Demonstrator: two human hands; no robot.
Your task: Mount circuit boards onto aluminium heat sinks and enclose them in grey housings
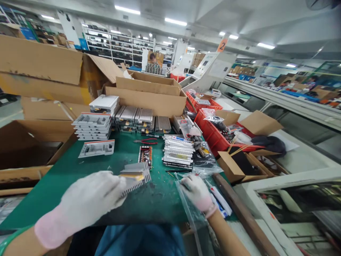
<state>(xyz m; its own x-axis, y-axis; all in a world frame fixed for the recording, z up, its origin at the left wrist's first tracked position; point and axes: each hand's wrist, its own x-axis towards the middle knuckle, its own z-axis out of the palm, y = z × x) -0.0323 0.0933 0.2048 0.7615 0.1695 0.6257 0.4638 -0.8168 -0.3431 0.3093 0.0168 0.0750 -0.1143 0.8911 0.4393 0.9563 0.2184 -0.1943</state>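
Note:
My left hand [98, 190], in a white glove with a pink cuff, grips a grey finned heat sink [137, 176] by its left side and holds it tilted above the green bench. A strip of yellow-brown material shows on the heat sink. Just behind it lies a circuit board [145, 156] with orange edges. My right hand [197, 192], gloved too, is at a clear plastic bag [185, 204] near the front right of the bench. Its fingers are curled; what they hold, if anything, is hidden.
Stacked heat sinks [144, 117] and grey housings [93, 126] stand at the back. Red-handled pliers [145, 141] lie before them. A pile of silver metal strips [178, 153] sits right of centre. Red crates [213, 133] and a brown bar [237, 209] line the right side; an open carton [61, 153] stands left.

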